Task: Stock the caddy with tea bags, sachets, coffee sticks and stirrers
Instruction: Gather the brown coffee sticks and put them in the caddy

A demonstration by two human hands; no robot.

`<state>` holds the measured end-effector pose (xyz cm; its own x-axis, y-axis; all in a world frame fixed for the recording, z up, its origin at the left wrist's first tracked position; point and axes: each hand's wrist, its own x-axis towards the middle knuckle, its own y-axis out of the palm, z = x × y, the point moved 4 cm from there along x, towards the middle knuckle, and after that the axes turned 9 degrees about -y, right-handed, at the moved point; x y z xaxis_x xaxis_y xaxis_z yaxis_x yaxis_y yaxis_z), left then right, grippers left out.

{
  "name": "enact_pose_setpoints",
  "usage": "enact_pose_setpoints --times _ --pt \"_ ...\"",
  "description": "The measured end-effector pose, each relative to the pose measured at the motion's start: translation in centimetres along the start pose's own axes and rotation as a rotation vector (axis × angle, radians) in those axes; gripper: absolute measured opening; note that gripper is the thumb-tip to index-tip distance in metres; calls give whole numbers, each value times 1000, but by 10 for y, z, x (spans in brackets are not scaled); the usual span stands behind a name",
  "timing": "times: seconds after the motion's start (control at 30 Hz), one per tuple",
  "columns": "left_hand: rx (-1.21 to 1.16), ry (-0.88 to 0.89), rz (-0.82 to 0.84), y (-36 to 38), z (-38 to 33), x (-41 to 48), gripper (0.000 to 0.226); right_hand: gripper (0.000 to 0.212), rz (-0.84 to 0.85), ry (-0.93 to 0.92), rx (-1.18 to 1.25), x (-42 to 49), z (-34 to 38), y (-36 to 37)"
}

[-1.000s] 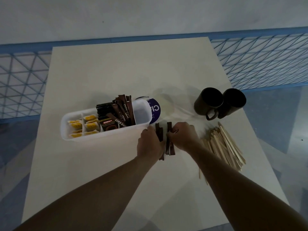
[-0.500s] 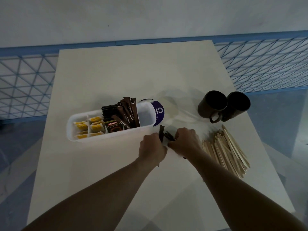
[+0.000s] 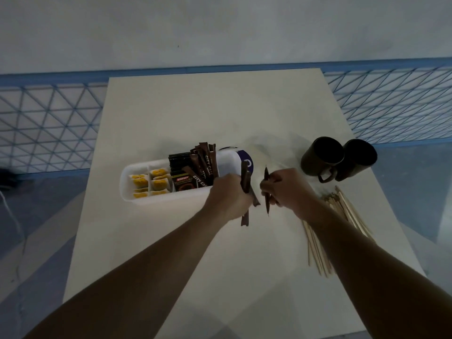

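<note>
From the head camera, your left hand (image 3: 230, 194) was curled round a small bundle of coffee sticks (image 3: 245, 177), which stood roughly upright, their top ends above the fist and their tails below it. Your right hand (image 3: 286, 189) pinched another dark stick (image 3: 266, 178), also near upright; I couldn't tell whether it held one or two.

The caddy (image 3: 171, 199) lay on the table (image 3: 220, 106) to the left of both hands, its long axis running left to right. Tea bags (image 3: 139, 182) filled its left end, with sachets (image 3: 184, 184) and standing sticks further right. Your left hand was the nearer one, overlapping the caddy's near right corner, so I judged the bundle needed only a short move left and away to drop in on end. The stirrers (image 3: 347, 216) lay loose on the table under your right forearm, not yet stocked, near two dark mugs (image 3: 322, 155).

Half a second earlier your hands were almost touching, with the sticks gathered between them near the table. By this moment they had parted, each keeping its share, and the left had closed on the caddy.
</note>
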<state>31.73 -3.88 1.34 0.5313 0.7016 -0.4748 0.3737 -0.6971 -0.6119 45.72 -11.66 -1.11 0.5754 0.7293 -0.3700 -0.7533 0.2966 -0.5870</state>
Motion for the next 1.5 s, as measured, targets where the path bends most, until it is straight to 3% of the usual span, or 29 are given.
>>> enact_pose_setpoints --times 0.33,0.63,1.13,1.33,1.5 --pt "-21 -59 -216 -61 16 8 17 24 -92 4 -133 12 11 19" --pt "-86 -49 -509 -96 23 18 9 32 -133 1 -225 28 14 36" --pt "-35 -66 -479 -79 42 32 9 31 -126 -3 -328 48 23 53" --pt "-169 7 -493 -87 42 30 20 23 -99 69 -305 51 8 46" --pt "-163 6 -526 -95 45 26 18 9 -160 26 -268 53 24 19"
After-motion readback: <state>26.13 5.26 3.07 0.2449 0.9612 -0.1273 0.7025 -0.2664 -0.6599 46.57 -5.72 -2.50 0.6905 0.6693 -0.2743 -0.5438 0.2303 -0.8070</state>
